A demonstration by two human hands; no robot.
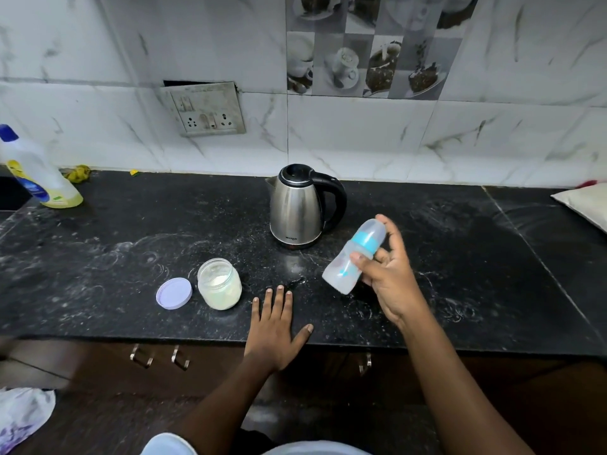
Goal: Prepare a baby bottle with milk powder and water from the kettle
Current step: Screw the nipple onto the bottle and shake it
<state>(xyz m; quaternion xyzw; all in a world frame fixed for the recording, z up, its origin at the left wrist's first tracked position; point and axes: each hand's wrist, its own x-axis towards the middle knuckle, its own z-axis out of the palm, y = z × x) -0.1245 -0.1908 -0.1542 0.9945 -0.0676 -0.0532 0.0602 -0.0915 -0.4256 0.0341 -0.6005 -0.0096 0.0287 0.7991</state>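
Step in hand: the baby bottle (341, 270) is held up off the surface (131, 257). Its blue collar and clear cap are on, so I judge this to be either the moment before opening it or the mixing of a bottle that is already filled.
Bottle contents: the body looks cloudy and slightly blurred, and I cannot tell whether it holds powder or water.
Right grip (391, 274): thumb and fingers wrap round the bottle just below the collar. The bottle is tilted, cap toward the far edge and base toward the near edge.
Left grip (276, 330): fingers are spread and lie flat on the surface at the near edge, holding nothing.
Kettle (297, 208): upright toward the middle of the far edge, lid closed, handle on the right, near the raised bottle.
Powder jar (220, 284): open, partly full of pale powder, left of the left grip toward the near edge.
Jar lid (174, 293): lies flat just beside the jar, on its left.
Next move: if the bottle is still empty, the left grip must come up to unscrew the collar while the right steadies the body.
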